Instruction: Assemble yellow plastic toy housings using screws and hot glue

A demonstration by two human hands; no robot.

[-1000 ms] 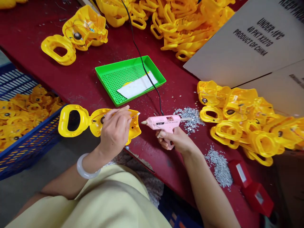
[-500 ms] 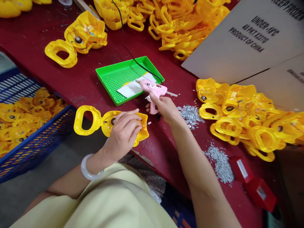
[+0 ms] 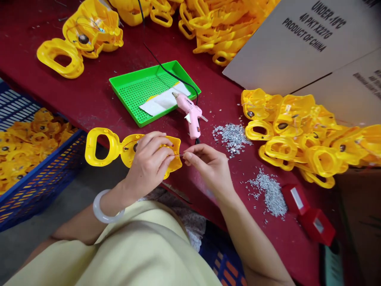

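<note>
A yellow plastic shell [image 3: 102,147] with a ring-shaped handle lies near the table edge in front of me. Over its right half is my left hand [image 3: 150,157], fingers bent and pinching a thin wire [image 3: 179,155]. The fingertips of my right hand [image 3: 210,165] close on the wire's free end, just past the shell's rim. Beyond my hands, the pink glue gun [image 3: 190,113] rests on the table, its nozzle at the edge of a green perforated tray [image 3: 125,85]. White paper [image 3: 163,101] lies in that tray.
Yellow shells [image 3: 297,131] are piled at the right beside a white carton [image 3: 282,43]. Two heaps of small metal screws [image 3: 232,137] and red boxes [image 3: 317,226] sit right of my hands. At the left stands a blue crate [image 3: 47,171] holding yellow parts.
My right hand has let go of the glue gun, which now lies on the table. It has moved down and left to the wire at my left fingers. The view has shifted slightly.
</note>
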